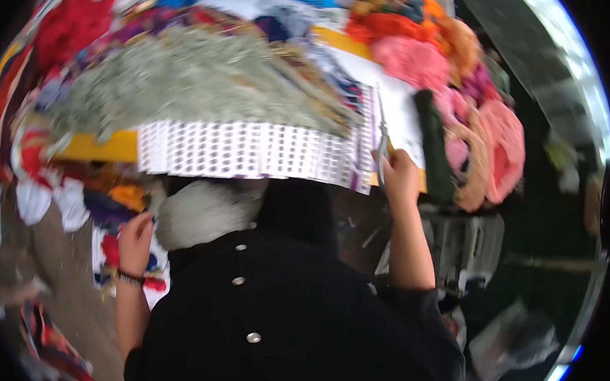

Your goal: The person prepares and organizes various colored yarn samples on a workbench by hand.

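My right hand [399, 173] is closed on the handles of a pair of scissors [382, 132], whose blades point away from me over the table's right part. Low at the left, beside my body, my left hand [136, 235] has its fingers curled together; whatever they hold is too small to make out. Between the hands, white cards with rows of dark marks [224, 148] line the table's near edge. Grey-green threads [187, 74] spread in a wide fan behind these cards.
Pink yarn [412, 61], orange yarn [389, 28] and a peach skein [501, 152] lie at the right. Red yarn [75, 27] is at the back left. A clear plastic bag [514, 343] lies low right. The yellow table edge [100, 145] shows at left.
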